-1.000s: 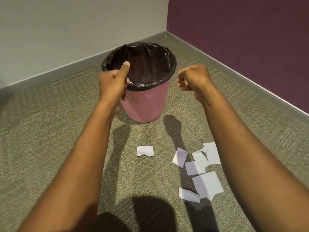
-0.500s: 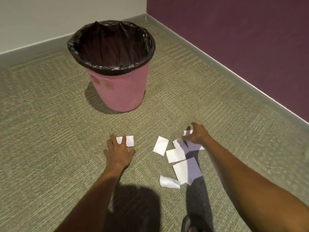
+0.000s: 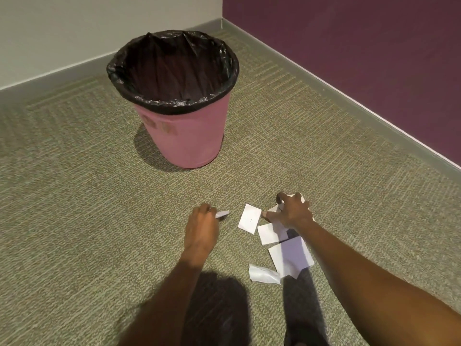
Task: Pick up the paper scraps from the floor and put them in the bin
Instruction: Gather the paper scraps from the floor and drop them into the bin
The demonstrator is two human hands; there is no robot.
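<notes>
A pink bin [image 3: 189, 136] with a black liner stands on the carpet, ahead and a little left of my hands. My left hand [image 3: 202, 226] is closed around one white paper scrap [image 3: 222, 214], which sticks out past the fingers just above the floor. My right hand [image 3: 291, 212] rests spread over the far end of a cluster of white scraps; its fingers press on a scrap [image 3: 300, 198] there, with no firm hold visible. Other scraps lie flat beside it: a small one [image 3: 249, 218], another [image 3: 268, 233], a large one [image 3: 290, 257] and a curled one [image 3: 263, 273].
Grey-green carpet [image 3: 87, 208] covers the floor. A grey wall [image 3: 74, 26] and a purple wall [image 3: 361, 41] meet in a corner behind the bin, with a baseboard along both. A dark shadow lies on the carpet between my forearms.
Both hands came down from the bin's rim to the floor. My left hand has closed on the lone scrap and lifted its edge; my right hand settled onto the scrap cluster.
</notes>
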